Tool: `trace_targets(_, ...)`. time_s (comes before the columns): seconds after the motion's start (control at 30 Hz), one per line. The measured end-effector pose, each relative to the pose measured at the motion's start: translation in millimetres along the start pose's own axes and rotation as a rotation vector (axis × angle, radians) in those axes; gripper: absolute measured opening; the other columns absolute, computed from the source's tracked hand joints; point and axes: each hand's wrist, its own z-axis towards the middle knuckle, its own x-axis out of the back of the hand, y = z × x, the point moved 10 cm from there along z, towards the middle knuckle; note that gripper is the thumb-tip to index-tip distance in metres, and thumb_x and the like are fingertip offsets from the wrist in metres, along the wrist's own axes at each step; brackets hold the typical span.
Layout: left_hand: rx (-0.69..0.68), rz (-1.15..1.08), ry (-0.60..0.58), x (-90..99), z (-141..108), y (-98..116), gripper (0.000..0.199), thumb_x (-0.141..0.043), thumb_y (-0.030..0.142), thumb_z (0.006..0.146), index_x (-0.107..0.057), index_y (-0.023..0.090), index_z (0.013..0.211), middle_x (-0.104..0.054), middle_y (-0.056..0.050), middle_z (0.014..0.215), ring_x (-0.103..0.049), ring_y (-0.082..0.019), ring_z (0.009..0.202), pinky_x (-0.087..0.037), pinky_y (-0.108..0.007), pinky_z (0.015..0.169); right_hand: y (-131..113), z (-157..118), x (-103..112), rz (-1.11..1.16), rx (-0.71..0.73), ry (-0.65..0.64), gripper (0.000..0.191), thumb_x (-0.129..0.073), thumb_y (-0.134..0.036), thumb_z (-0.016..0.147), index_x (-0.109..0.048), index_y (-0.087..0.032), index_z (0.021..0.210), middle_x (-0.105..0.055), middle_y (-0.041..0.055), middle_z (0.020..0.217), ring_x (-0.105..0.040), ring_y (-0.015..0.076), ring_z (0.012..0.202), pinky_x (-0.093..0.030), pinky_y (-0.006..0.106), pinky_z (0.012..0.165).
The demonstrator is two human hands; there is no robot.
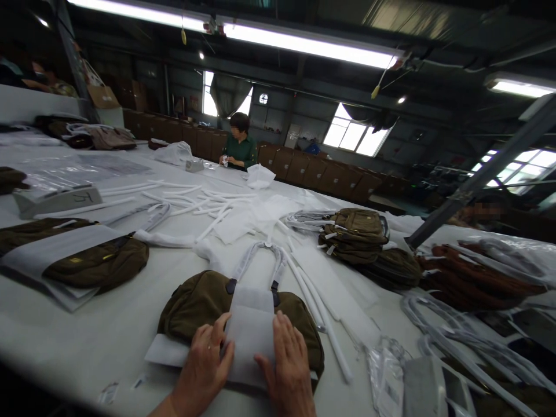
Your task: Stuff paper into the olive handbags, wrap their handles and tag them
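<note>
An olive-green handbag (195, 301) lies flat on the white table in front of me, its wrapped handles (256, 250) pointing away. Across its middle runs a white foam sheet (251, 333). My left hand (206, 359) rests at the sheet's left edge, fingers bent and thumb apart from them. On the opposite edge, my right hand (289, 359) lies with its fingers stretched over the sheet and bag, the thumb spread inward. Another white sheet (167, 350) sticks out from under the bag's left side.
Another olive bag (102, 266) with a white wrap lies at left. Stacked olive backpacks (354, 234) and rust-brown bags (482, 278) lie at right, near a slanted metal post (478, 179). White foam tubes (324, 324) lie scattered. A person in green (243, 147) is across the table.
</note>
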Motion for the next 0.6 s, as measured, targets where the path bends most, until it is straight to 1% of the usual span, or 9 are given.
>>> trace_targets(0.07,0.008,0.004,-0.008,-2.4,-2.9,-4.2,0.046,-0.043,0.026,0.092,-0.034,0.018,0.136,-0.060,-0.002,0.075,-0.061,-0.023,0.082,-0.049,-0.041,0.084,-22.3,-7.1,-13.0,-0.031,0.188,-0.113,0.060,-0.053,-0.047,0.089,-0.040,-0.018,0.141,-0.054,0.0128,0.136,-0.051,0.0304,0.123,-0.035,0.049,0.105)
trace_targets(0.1,-0.005,0.018,-0.009,-2.2,-3.6,-4.2,0.045,-0.043,0.026,0.092,-0.034,0.017,0.136,-0.062,-0.002,0.076,-0.061,-0.023,0.084,-0.049,-0.041,0.085,-27.4,-10.9,-18.9,-0.034,0.230,-0.161,0.061,-0.053,-0.049,0.088,-0.041,-0.020,0.141,-0.054,0.0104,0.137,-0.050,0.0303,0.124,-0.033,0.048,0.106)
trace_targets(0.17,-0.101,0.091,0.016,2.8,-3.4,5.4,0.045,-0.043,0.025,0.092,-0.035,0.016,0.136,-0.066,-0.005,0.089,-0.061,-0.022,0.092,-0.047,-0.040,0.089,-26.4,-15.6,-27.0,-0.050,0.220,-0.203,0.061,-0.054,-0.054,0.086,-0.044,-0.025,0.138,-0.053,0.0074,0.138,-0.050,0.0304,0.124,-0.033,0.047,0.106)
trace_targets(0.27,-0.373,0.291,0.074,10.1,-5.4,39.6,0.049,-0.044,0.022,0.090,-0.035,0.015,0.138,-0.061,-0.013,0.123,-0.052,-0.026,0.118,-0.035,-0.046,0.102,-19.7,-18.6,-36.4,-0.069,0.187,-0.213,0.060,-0.057,-0.055,0.083,-0.047,-0.028,0.136,-0.053,0.0075,0.138,-0.052,0.0301,0.121,-0.037,0.045,0.102)
trace_targets(0.33,-0.554,0.408,0.063,3.6,-11.6,61.1,0.056,-0.048,0.036,0.089,-0.037,0.015,0.139,-0.054,-0.015,0.134,-0.043,-0.032,0.128,-0.025,-0.052,0.106,-19.5,-17.4,-40.9,-0.075,0.178,-0.228,0.059,-0.059,-0.053,0.083,-0.047,-0.029,0.136,-0.054,0.0091,0.137,-0.054,0.0298,0.120,-0.040,0.045,0.099)
trace_targets(0.4,-0.659,0.485,0.017,-9.9,-19.5,70.2,0.073,-0.050,0.060,0.082,-0.039,0.017,0.139,-0.055,-0.016,0.133,-0.043,-0.035,0.127,-0.024,-0.051,0.106,-22.9,-14.4,-39.0,-0.068,0.164,-0.267,0.058,-0.060,-0.050,0.083,-0.048,-0.027,0.135,-0.055,0.0110,0.136,-0.054,0.0302,0.120,-0.042,0.045,0.097)
trace_targets(0.47,-0.657,0.536,-0.037,-24.1,-25.8,65.6,0.088,-0.052,0.075,0.072,-0.038,0.021,0.141,-0.056,-0.016,0.132,-0.047,-0.033,0.122,-0.028,-0.046,0.103,-27.0,-13.1,-25.1,-0.027,0.161,-0.318,0.056,-0.059,-0.048,0.084,-0.049,-0.024,0.134,-0.055,0.0122,0.135,-0.054,0.0296,0.121,-0.044,0.045,0.097)
trace_targets(0.53,-0.592,0.547,-0.093,-36.1,-31.3,54.0,0.089,-0.059,0.072,0.069,-0.035,0.026,0.142,-0.054,-0.016,0.133,-0.049,-0.032,0.121,-0.032,-0.044,0.100,-17.4,-16.6,5.3,0.032,0.119,-0.345,0.049,-0.055,-0.040,0.088,-0.050,-0.022,0.134,-0.056,0.0114,0.134,-0.054,0.0266,0.122,-0.044,0.044,0.099)
trace_targets(0.6,-0.533,0.518,-0.136,-45.0,-36.8,43.0,0.084,-0.064,0.062,0.071,-0.034,0.029,0.143,-0.051,-0.017,0.136,-0.047,-0.033,0.122,-0.034,-0.047,0.099,24.0,-27.9,59.0,0.057,-0.071,-0.254,0.040,-0.051,-0.031,0.091,-0.053,-0.023,0.130,-0.059,0.0100,0.131,-0.055,0.0236,0.120,-0.043,0.043,0.101)
